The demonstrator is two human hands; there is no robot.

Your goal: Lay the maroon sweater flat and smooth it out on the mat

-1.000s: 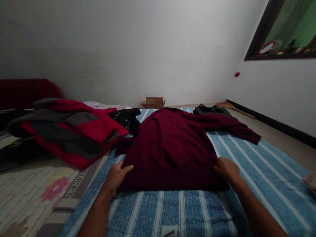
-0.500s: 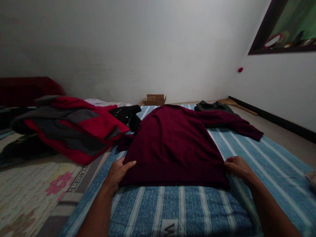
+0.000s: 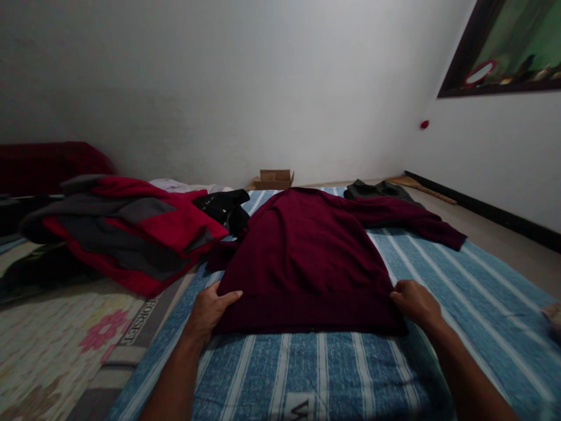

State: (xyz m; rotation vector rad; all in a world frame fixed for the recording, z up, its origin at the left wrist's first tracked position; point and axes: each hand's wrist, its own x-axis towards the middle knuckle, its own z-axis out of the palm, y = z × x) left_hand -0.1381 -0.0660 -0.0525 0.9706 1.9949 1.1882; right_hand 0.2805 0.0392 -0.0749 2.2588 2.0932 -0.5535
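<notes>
A dark maroon sweater (image 3: 307,257) lies flat on a blue striped mat (image 3: 315,374), its hem toward me and one sleeve stretched out to the right. My left hand (image 3: 210,307) grips the hem's left corner, thumb on top of the cloth. My right hand (image 3: 414,303) is closed on the hem's right corner. Both forearms reach in from the bottom of the view.
A red and grey jacket (image 3: 127,225) is heaped at the left, with a black garment (image 3: 223,207) beside it. A dark folded garment (image 3: 377,190) and a small cardboard box (image 3: 274,178) lie by the far wall. A floral mat (image 3: 56,345) lies at the left.
My right hand moved out to the right along the hem and then came back a little toward the corner. The left hand stayed on its corner. The view shifted slightly.
</notes>
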